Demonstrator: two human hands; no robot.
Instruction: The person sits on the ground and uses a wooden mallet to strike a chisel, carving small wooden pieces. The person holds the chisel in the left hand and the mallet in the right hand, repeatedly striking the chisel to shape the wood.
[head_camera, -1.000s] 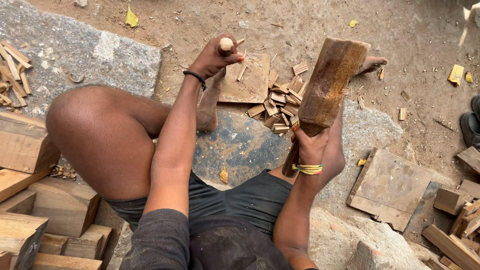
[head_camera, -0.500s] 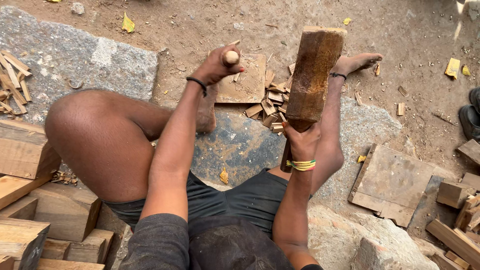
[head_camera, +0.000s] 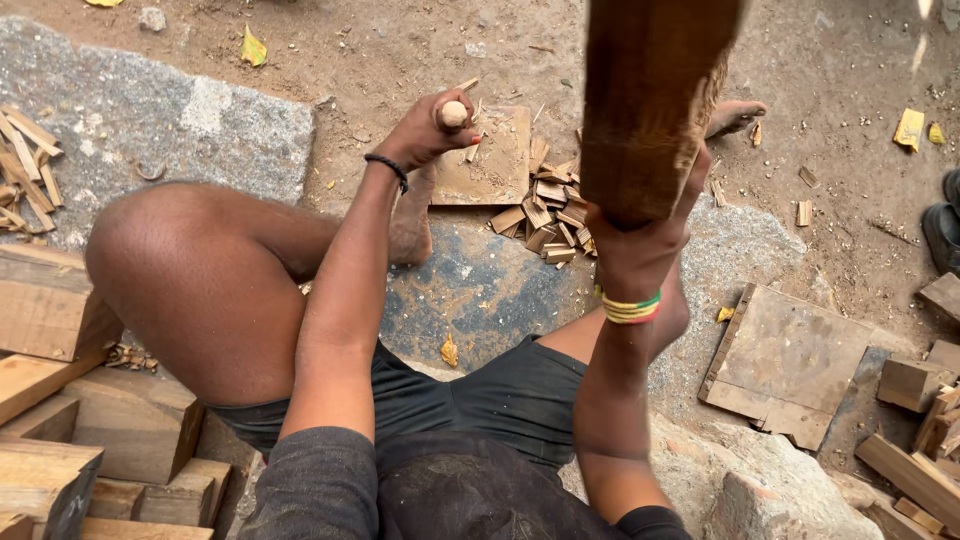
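Raised higher than before, the wooden mallet stays clamped in the right hand; left hand grips a peg.

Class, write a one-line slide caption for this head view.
Seated person's left hand grips a wooden handle; right hand raises a wooden block.

Brown wooden mallet raised upright; pale-tipped tool handle upright.
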